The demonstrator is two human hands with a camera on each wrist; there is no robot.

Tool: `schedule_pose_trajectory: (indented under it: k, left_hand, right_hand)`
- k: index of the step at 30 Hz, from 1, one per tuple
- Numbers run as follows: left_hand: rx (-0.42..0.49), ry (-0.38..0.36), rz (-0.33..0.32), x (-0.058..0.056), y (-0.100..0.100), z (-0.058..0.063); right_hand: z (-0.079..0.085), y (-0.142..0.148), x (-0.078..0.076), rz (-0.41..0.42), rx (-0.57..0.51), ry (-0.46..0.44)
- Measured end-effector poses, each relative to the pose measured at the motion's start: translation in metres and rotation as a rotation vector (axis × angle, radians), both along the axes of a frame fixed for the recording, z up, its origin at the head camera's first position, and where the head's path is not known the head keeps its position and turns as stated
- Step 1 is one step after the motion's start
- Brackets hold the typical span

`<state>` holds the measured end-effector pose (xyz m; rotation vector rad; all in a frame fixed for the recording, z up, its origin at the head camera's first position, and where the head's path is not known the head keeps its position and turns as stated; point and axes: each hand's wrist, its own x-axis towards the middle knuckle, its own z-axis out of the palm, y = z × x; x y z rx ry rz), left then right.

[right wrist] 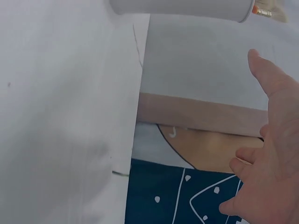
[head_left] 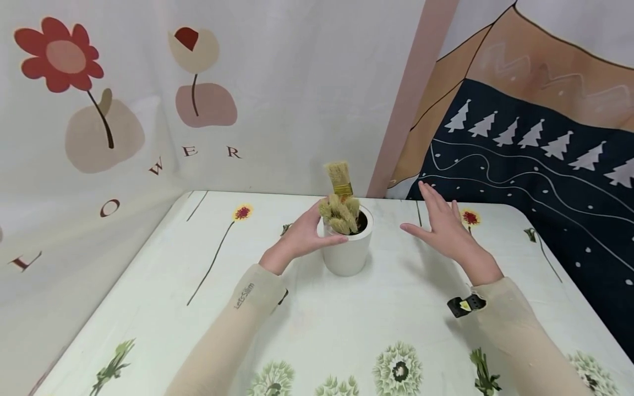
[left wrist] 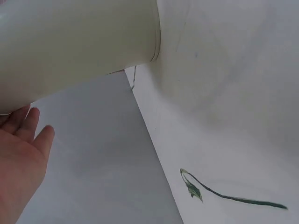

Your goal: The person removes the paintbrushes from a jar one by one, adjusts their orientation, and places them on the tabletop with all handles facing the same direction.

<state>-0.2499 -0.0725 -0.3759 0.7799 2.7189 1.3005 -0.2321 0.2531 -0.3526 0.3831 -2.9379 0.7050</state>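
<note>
A white pot stands upright on the table. Fuzzy yellow-green plant heads fill its left side over dark soil, and a paintbrush pokes up behind them, bristles on top. The left hand is round the pot's rim, thumb across the front, fingers at the far side and partly hidden. In the left wrist view, fingertips meet the pot's wall while the little finger sits apart from it. Off to the right of the pot, the right hand hovers with thumb and fingers spread, holding nothing.
A white cloth with printed flowers covers the table. Behind it hangs a pale flower-print curtain, and on the right a dark cloth printed with trees. Each sleeve carries a dark wrist device.
</note>
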Motion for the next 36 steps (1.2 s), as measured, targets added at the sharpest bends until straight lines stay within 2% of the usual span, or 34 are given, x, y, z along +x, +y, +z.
schedule_pose_trajectory:
  k: [6, 11, 16, 27, 36]
  left_hand:
    - [0.063, -0.077, -0.03, -0.001, 0.001, -0.001]
    - [0.139, -0.138, -0.03, -0.002, 0.003, -0.004]
    - [0.187, -0.162, -0.026, -0.001, 0.006, -0.009]
    - [0.23, -0.144, -0.02, -0.001, 0.008, -0.015]
    - [0.261, -0.108, -0.043, 0.0, 0.008, -0.016]
  right_hand:
    - [0.0, -0.007, -0.001, 0.003, -0.024, 0.01]
    - [0.004, -0.016, 0.002, -0.043, -0.049, 0.048]
    - [0.009, -0.025, 0.005, -0.061, -0.098, 0.08]
    - [0.012, -0.045, 0.005, -0.015, -0.251, 0.106]
    - [0.009, -0.055, 0.007, 0.033, -0.399, 0.052]
